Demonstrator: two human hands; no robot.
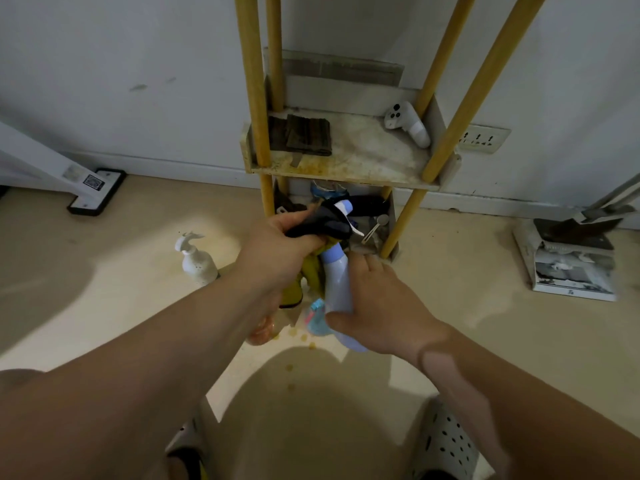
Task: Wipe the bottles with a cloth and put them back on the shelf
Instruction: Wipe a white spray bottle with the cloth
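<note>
My right hand (377, 306) grips a pale lavender spray bottle (337, 282) around its body, held tilted in front of the shelf (346, 168). My left hand (277, 251) holds a dark cloth (322, 223) bunched over the bottle's white spray head. Under my hands on the floor stand a yellow bottle (294, 289), an orange bottle (263, 332) and a light blue bottle (317, 320), each partly hidden. A white pump bottle (195, 259) stands on the floor to the left.
The stained shelf board carries a folded dark cloth (304, 135) and a white controller (408, 123). The bottom shelf (377, 220) holds dark clutter. A dustpan and papers (571, 261) lie on the right, a white appliance base (97, 190) on the left. My slippers (446, 445) are below.
</note>
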